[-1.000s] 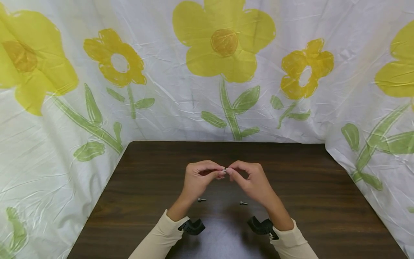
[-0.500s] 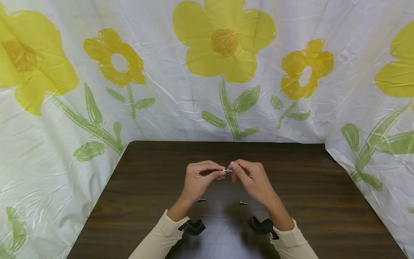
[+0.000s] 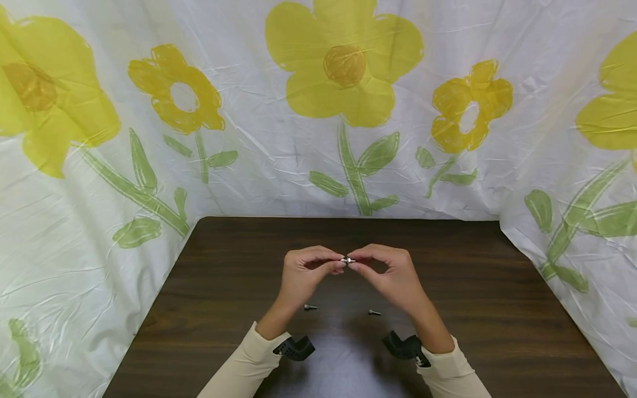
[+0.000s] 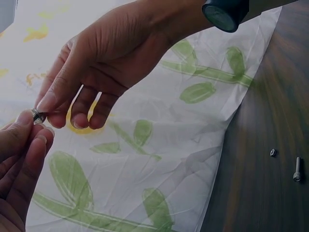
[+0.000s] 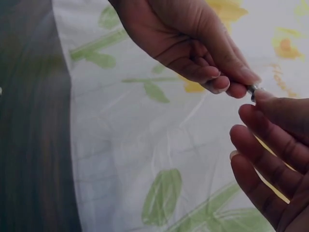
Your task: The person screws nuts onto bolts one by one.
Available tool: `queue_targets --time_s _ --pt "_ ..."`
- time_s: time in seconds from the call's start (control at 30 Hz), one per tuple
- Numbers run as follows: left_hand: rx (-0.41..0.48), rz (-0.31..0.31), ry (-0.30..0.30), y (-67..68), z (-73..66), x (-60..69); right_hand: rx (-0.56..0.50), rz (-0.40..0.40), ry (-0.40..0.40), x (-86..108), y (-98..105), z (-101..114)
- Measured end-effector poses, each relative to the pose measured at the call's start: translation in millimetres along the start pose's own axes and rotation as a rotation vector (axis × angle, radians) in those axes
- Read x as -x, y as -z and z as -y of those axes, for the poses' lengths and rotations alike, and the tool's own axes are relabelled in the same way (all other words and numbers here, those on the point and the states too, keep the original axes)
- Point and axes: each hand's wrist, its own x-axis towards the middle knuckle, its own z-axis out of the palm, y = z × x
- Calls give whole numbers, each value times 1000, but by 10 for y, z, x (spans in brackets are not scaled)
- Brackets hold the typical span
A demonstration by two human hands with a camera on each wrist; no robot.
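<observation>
In the head view, my left hand (image 3: 303, 273) pinches a small metal bolt (image 3: 344, 260) between thumb and fingers above the table. From the other side, my right hand (image 3: 390, 271) has its thumb and index finger at what looks like a nut (image 3: 349, 260) on the bolt's shank. The fingertips of both hands almost meet, hiding much of the hardware. In the left wrist view, the right thumb and index finger close in on the metal piece (image 4: 37, 116), while the other fingers of that hand hang loosely. The right wrist view shows the same pinch, darkly lit.
Two loose bolts lie on the dark wooden table (image 3: 224, 287): one bolt (image 3: 311, 307) by the left wrist, another bolt (image 3: 375, 312) by the right. A loose nut (image 4: 273, 152) appears in the left wrist view. A flower-printed white cloth (image 3: 259, 166) surrounds the table.
The right thumb and fingers have shifted along the hardware, rolling past each other and then spreading round it. More of the metal shows between the hands. The left hand stays nearly still.
</observation>
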Motion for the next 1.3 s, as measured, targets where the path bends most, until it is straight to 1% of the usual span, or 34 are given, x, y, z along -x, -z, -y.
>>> queue_targets --time_s 0.17,0.2,0.23,0.33,0.6,0.7,0.8,0.9,1.1,1.2,1.3 --pt "-3 -2 -8 5 -8 -4 29 12 -42 7 -7 -2" --pt "-4 -4 -9 6 -9 -5 34 18 -54 11 -10 -2" --pt "-7 -6 -7 7 -10 -4 35 25 -64 29 -14 -47" --pt "-8 -12 -4 7 -17 -1 50 47 -84 38 -29 -41" --pt "-28 -17 -6 0 -16 -4 39 98 -145 50 -70 -40" --pt "-33 -15 -6 -4 -14 -8 49 105 -162 48 -75 -29" --pt "-32 -11 -10 -6 -13 -8 61 95 -174 43 -69 -22" --pt "-23 -10 -13 -7 -16 -6 59 71 -158 43 -50 -28" --pt "-6 -11 -13 -5 -12 -4 58 35 -69 37 -9 -57" --pt "-6 -8 -16 -8 -2 -4 57 35 -58 35 -5 -62" --pt "-5 -4 -18 -9 7 -2 53 38 -65 34 -6 -50"
